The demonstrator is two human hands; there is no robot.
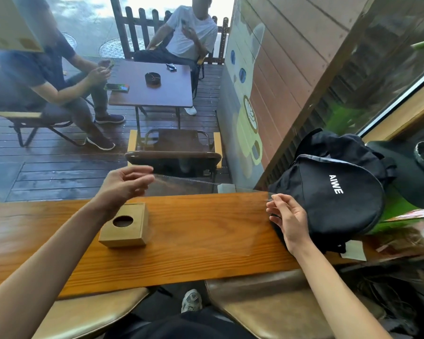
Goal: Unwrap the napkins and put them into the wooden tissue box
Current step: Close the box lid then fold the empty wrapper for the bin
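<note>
The left hand [125,182] is raised above the far edge of the bench [206,231], fingers curled and thumb meeting them in a light pinch on the left end of a clear plastic wrapper [201,211]. The wrapper is almost invisible; it stretches as a thin film from that pinch across and down over the wood grain to the other side. Just below the left wrist, the wooden tissue box [124,227] stands on the bench, closed, its round opening facing up and dark inside.

Further right, a small pale block, probably the napkins [226,188], shows at the far edge of the bench behind the film, though it is too faint to be sure. The right hand [288,220] is held low by the black bag [333,192], palm turned inward, fingers half bent, thumb and forefinger nipping the right end of the film.

Judging from this, the unwrapping step is in hand: the wrapper is pulled taut between both hands and looks free of its contents, while nothing has gone into the box yet. The next move would call for setting the film aside, taking up the napkins, and opening the box or finding its loading side, since the round hole looks too small for a stack.
</note>
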